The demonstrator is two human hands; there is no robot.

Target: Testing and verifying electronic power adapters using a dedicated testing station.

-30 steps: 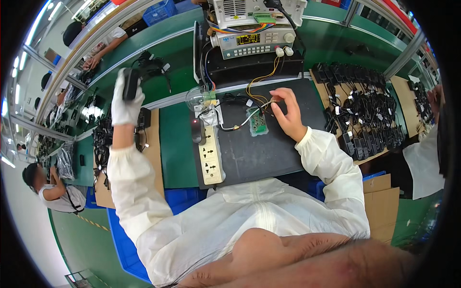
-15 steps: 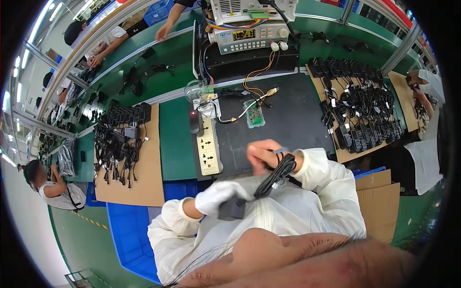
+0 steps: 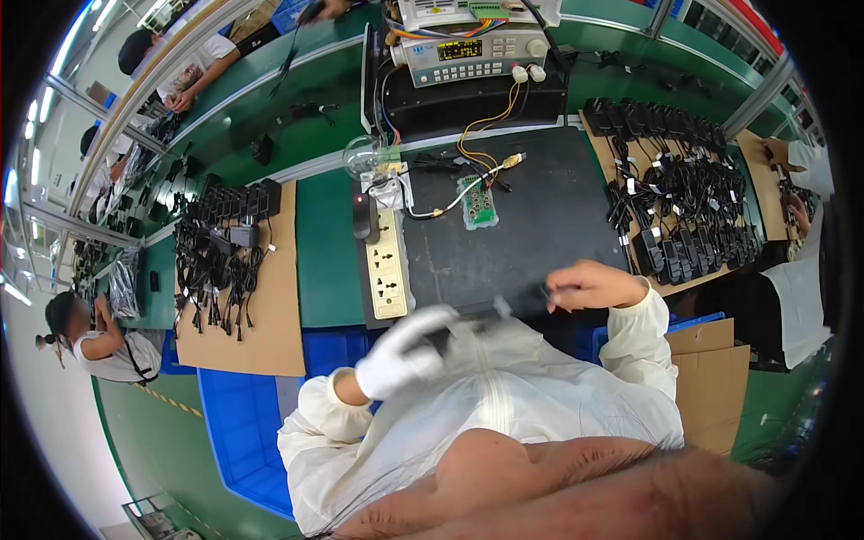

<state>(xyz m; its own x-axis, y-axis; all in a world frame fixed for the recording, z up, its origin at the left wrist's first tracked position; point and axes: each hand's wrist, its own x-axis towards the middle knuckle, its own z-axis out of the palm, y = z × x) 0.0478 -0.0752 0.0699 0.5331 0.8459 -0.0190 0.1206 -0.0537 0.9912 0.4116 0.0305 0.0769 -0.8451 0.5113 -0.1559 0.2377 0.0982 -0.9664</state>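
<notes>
1. White-gloved, the left hand (image 3: 402, 355) is smeared by motion in front of the person's torso; I cannot tell whether its fingers are apart or clamped.
2. Just beside that glove, near the table's front edge, a dark object (image 3: 439, 339) shows only in part; glove and blur hide its outline.
3. The bare right hand (image 3: 596, 286) hangs over the front right of the black mat (image 3: 531, 256), its fingers curled inward; blur hides whether they pinch the thin dark strand (image 3: 545, 292) at their tips.
4. Between the hands, a small pale shape (image 3: 501, 307) is too blurred to identify.
5. On the mat, the green circuit board (image 3: 480, 205) is partly crossed by a cable (image 3: 463, 193).
6. Black adapters (image 3: 241, 205) lie on cardboard (image 3: 279, 337) to the left, their cords tangled beyond counting; more adapters (image 3: 675, 256) crowd the right side.
7. At the top, the upper instrument (image 3: 432, 13) and another person's hand (image 3: 335, 8) are cut off.
</notes>
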